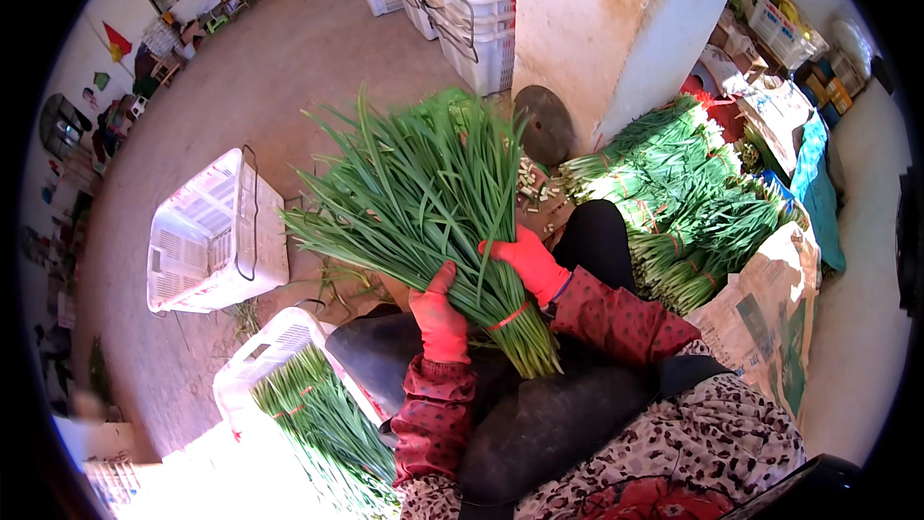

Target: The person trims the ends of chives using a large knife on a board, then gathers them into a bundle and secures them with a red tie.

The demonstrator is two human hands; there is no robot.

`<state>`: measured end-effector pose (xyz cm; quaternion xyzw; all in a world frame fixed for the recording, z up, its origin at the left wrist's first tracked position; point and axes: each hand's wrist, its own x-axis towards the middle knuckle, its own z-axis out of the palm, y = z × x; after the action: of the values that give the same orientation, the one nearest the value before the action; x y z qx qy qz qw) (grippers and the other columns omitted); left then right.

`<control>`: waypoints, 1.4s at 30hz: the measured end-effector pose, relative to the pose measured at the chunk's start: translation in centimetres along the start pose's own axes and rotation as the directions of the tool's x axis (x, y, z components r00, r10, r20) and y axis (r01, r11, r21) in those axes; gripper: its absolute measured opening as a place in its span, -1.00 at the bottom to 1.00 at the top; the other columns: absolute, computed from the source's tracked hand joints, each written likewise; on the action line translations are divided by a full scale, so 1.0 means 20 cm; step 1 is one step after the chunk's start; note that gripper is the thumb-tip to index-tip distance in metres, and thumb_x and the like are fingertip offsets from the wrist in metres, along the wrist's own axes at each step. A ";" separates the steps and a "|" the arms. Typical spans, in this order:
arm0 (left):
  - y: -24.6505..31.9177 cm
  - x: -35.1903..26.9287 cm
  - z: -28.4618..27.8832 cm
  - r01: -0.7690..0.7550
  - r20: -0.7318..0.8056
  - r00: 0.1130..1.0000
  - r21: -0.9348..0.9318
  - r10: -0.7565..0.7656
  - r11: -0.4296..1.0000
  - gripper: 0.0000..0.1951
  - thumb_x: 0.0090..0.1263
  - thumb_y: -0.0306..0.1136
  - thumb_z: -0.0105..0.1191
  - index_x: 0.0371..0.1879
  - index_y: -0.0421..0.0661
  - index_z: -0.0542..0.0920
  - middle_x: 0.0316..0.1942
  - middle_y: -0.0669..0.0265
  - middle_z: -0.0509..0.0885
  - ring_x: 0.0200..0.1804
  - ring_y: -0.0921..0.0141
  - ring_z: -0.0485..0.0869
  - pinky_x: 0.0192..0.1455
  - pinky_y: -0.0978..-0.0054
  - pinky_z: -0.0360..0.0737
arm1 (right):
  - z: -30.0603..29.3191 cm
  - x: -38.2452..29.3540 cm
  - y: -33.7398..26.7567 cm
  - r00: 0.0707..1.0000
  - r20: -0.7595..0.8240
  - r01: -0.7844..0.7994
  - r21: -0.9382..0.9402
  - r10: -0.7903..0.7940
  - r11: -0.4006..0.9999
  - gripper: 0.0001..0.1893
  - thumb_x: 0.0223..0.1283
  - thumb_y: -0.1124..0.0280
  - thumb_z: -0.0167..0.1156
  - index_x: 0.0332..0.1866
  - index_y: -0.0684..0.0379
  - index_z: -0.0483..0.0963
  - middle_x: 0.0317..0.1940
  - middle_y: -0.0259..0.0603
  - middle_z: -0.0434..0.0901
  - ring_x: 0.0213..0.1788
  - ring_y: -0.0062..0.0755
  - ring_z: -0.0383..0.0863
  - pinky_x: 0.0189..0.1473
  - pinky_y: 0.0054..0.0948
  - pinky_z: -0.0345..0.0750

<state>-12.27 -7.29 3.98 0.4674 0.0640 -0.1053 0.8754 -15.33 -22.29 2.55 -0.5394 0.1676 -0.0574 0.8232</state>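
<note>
A large bunch of long green leafy stalks (426, 195), likely garlic chives or garlic greens, is held over my lap, its leaves fanning away from me. An orange-red band (508, 316) circles it near the pale cut ends, which point towards me. My left hand (439, 314), in an orange-red glove, grips the bunch from the left with the thumb up along the leaves. On the other side my right hand (530, 265), gloved alike, holds it, thumb across the leaves. The fingers beneath the bunch are hidden.
Banded green bunches (693, 195) are piled at my right beside a torn sack (769, 310). A white plastic crate (278, 328) at lower left holds more bunches. Another crate (216, 231) stands beyond it. Ahead are a pillar (577, 22), a round disc (543, 125) and stacked crates (476, 36).
</note>
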 end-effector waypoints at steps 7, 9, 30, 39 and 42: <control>-0.10 0.00 -0.06 0.017 0.072 0.997 -0.085 -0.011 0.996 -0.62 0.23 -0.55 0.11 0.07 -0.26 0.52 -0.04 0.25 0.63 -0.05 0.34 0.62 0.09 0.42 0.54 | -0.07 -0.06 0.05 0.992 0.044 -0.129 0.257 0.122 0.958 -0.60 0.15 0.43 0.21 0.10 0.34 0.44 -0.09 -0.17 0.61 -0.09 -0.39 0.61 0.01 -0.38 0.53; -0.10 -0.01 -0.06 0.041 0.080 0.996 -0.125 -0.031 0.991 -0.61 0.25 -0.56 0.08 0.10 -0.26 0.50 0.00 0.23 0.62 -0.02 0.33 0.61 0.13 0.40 0.53 | -0.07 -0.07 0.03 0.992 0.063 -0.120 0.246 0.108 0.962 -0.58 0.15 0.41 0.21 0.12 0.34 0.42 -0.08 -0.16 0.61 -0.06 -0.38 0.60 0.03 -0.38 0.53; -0.06 -0.05 0.00 0.102 -0.033 0.994 -0.081 -0.105 0.991 -0.69 0.22 -0.57 0.15 -0.03 -0.26 0.56 -0.10 0.27 0.66 -0.12 0.39 0.64 0.01 0.47 0.57 | 0.07 -0.10 -0.21 0.815 0.413 0.526 -0.822 -0.407 0.218 -0.89 0.15 0.43 0.17 -0.22 0.08 0.57 -0.33 -0.25 0.66 -0.29 -0.19 0.67 -0.28 -0.34 0.59; -0.08 -0.04 -0.04 0.143 0.067 0.988 -0.067 -0.138 0.988 -0.71 0.25 -0.55 0.14 -0.04 -0.27 0.57 -0.10 0.28 0.66 -0.10 0.41 0.63 0.03 0.48 0.54 | 0.12 -0.10 -0.17 0.795 0.393 0.469 -0.882 -0.462 0.056 -0.83 0.06 0.24 0.24 -0.29 0.06 0.56 -0.48 -0.27 0.57 -0.38 -0.15 0.61 -0.37 -0.25 0.53; -0.05 -0.06 -0.01 0.121 0.145 0.983 -0.039 -0.114 0.992 -0.72 0.27 -0.51 0.14 -0.05 -0.28 0.58 -0.11 0.28 0.66 -0.11 0.43 0.63 0.03 0.50 0.53 | 0.13 -0.10 -0.15 0.785 0.412 0.476 -0.879 -0.464 0.025 -0.82 0.04 0.21 0.24 -0.29 0.05 0.56 -0.51 -0.25 0.54 -0.39 -0.15 0.59 -0.38 -0.21 0.51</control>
<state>-13.66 -7.54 3.23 0.4331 0.0314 -0.1885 0.8809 -16.04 -20.74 6.61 -0.9487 -0.0258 -0.2052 0.2390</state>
